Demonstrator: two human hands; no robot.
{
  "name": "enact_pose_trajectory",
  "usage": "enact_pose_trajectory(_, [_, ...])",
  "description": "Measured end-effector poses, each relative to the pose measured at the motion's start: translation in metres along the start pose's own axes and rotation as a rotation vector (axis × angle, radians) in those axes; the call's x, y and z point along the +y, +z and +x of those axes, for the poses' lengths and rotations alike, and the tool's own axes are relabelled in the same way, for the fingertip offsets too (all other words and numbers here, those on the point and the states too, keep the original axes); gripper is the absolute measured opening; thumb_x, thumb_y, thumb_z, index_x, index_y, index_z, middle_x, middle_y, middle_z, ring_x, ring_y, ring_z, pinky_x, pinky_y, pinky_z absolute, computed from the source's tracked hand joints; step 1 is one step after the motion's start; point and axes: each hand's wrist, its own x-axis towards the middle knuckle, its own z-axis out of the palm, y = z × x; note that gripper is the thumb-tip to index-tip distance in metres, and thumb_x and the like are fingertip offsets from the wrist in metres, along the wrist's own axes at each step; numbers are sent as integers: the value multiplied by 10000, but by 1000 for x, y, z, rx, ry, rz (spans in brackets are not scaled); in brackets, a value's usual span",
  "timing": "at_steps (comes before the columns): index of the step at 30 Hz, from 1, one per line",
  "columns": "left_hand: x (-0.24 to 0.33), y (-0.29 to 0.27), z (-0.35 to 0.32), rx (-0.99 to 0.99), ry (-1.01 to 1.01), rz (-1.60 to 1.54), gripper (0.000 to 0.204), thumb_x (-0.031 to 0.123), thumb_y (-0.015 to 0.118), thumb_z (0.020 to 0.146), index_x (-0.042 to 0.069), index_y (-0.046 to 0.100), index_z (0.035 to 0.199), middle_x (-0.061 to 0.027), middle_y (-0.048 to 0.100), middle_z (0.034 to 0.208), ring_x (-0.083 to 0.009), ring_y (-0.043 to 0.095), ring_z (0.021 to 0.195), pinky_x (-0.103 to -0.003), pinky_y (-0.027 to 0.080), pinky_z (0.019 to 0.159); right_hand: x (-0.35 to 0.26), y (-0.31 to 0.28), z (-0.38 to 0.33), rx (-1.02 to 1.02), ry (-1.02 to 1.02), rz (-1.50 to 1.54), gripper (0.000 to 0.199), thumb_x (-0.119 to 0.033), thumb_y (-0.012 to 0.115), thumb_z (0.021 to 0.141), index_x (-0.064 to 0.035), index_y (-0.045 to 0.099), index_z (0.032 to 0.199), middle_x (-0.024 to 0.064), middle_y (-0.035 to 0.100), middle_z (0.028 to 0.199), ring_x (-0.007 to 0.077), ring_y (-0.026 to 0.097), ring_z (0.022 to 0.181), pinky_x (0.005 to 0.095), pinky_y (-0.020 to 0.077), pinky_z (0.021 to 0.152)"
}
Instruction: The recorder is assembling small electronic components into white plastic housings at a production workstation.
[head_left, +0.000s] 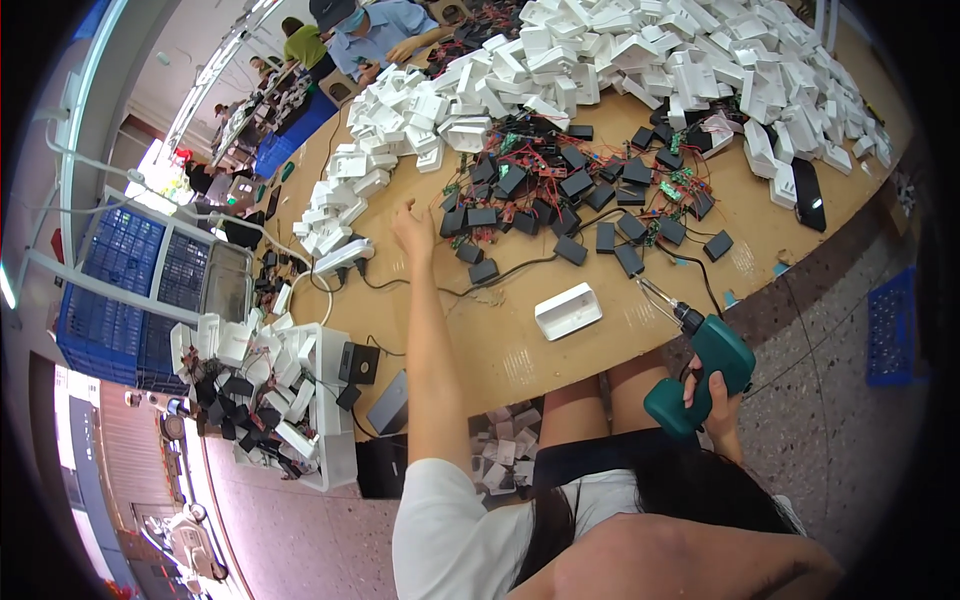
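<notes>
My right hand (716, 398) is wrapped round the grip of a green power screwdriver (724, 354) at the table's front edge. Its long bit points up and left toward the black boxes. My left hand (412, 230) is stretched out over the table with its fingers apart and nothing visible in them. It is nearest to the left end of a big heap of white plastic housings (400, 113). A single open white housing (568, 312) lies in front of me. Beyond it spreads a pile of black battery-like boxes (513, 181) with red wires and green circuit boards.
A white power strip (343, 256) with black plugs lies at the left, its cable crossing the table. A white bin (330, 400) full of housings and black parts stands lower left. At the right is a phone (809, 196). A co-worker (372, 40) sits across the table.
</notes>
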Motion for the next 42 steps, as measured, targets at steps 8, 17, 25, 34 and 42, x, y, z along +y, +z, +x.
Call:
enact_pose_trajectory(8, [24,50,19,-324,-30,58,243,229,774,881,127,774,1102,-124,777,951,-324,745,927,-441,566,818,-8,-34,5,28,64,-29,361,-306,521,1093,21,576,1234,94,619,966,159,610,691,298,496,617])
enact_pose_trajectory(17, [80,-70,-29,-620,-294,-451,256,58,687,908,116,750,1148,-26,697,856,-104,609,750,-262,498,700,-40,-38,-26,57,97,-68,420,-396,540,1080,12,562,1177,90,607,828,149,580,650,282,478,617])
enact_pose_trajectory(25, [146,-209,-173,-474,-401,-796,290,171,671,1045,-39,736,1234,-38,744,1005,-98,674,869,-236,550,823,-63,-45,-62,-47,111,-36,385,-362,535,1084,10,557,1183,88,598,990,144,597,697,286,487,629])
enact_pose_trajectory(34, [177,-261,-300,-349,-287,-654,134,12,751,955,-24,773,1082,-100,776,1068,-165,726,947,-283,563,859,-76,37,-92,-113,100,-92,212,-147,604,1036,-16,571,1199,55,619,961,119,597,809,275,488,714])
enact_pose_trajectory(42, [202,-270,-336,-314,326,-503,197,-70,749,836,41,755,998,-111,713,973,-294,689,897,-381,550,793,-57,86,-104,-132,217,35,191,-166,619,1060,-10,620,1170,76,679,1066,123,655,898,276,525,814])
